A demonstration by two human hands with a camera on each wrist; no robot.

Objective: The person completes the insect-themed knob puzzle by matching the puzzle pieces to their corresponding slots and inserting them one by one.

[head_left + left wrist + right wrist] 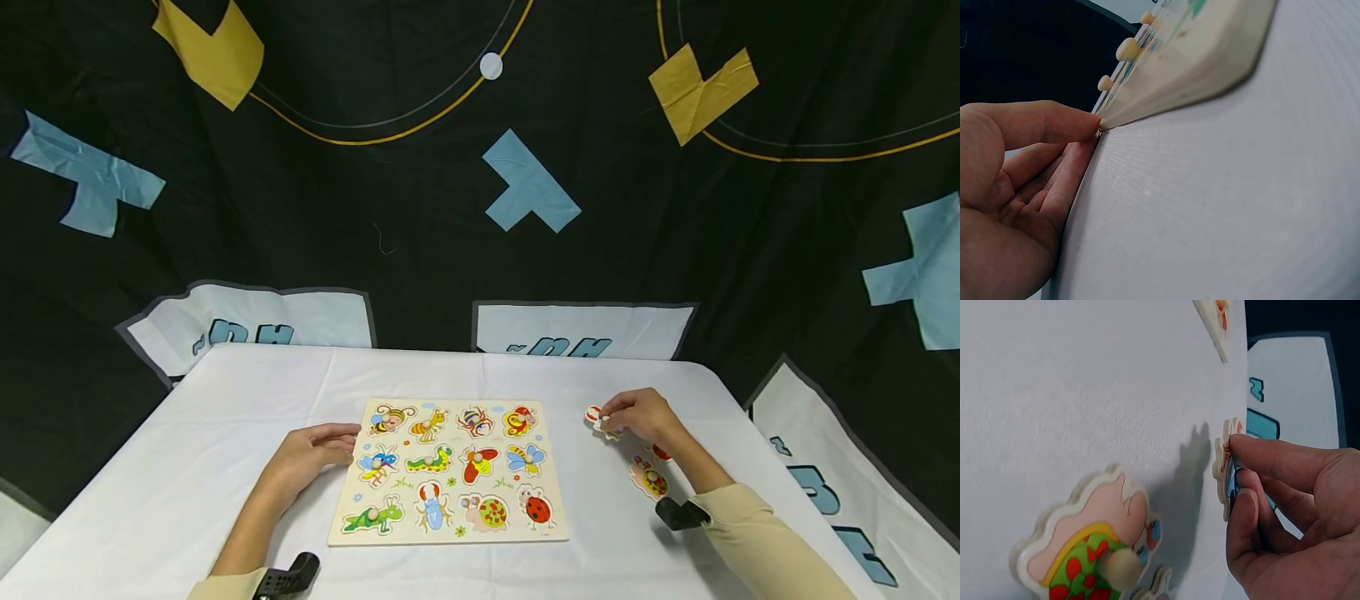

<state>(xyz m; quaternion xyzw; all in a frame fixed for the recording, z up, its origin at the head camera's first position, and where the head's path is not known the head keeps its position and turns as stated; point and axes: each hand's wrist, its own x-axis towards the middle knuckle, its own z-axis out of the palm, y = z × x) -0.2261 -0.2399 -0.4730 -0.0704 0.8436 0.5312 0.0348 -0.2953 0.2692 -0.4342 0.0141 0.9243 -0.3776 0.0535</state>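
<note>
A wooden peg puzzle board [450, 542] with insect pictures lies on the white table. My left hand [311, 458] is at its left edge; in the left wrist view, fingertips [1088, 122] touch the board's rim [1210, 94]. To the right of the board, my right hand [641, 414] pinches a small beetle puzzle piece [594, 414] with red and blue on it. The right wrist view has this piece [1222, 478] tilted up on edge above its shadow, its knob hidden by the fingers. A snail piece [645, 477] lies near the right forearm.
A red ladybug piece [662, 452] lies partly under the right forearm. Several pieces with knobs, such as the green caterpillar [431, 460], sit in the board. Behind the table [420, 375] hangs a black cloth [420, 250] with blue and yellow shapes.
</note>
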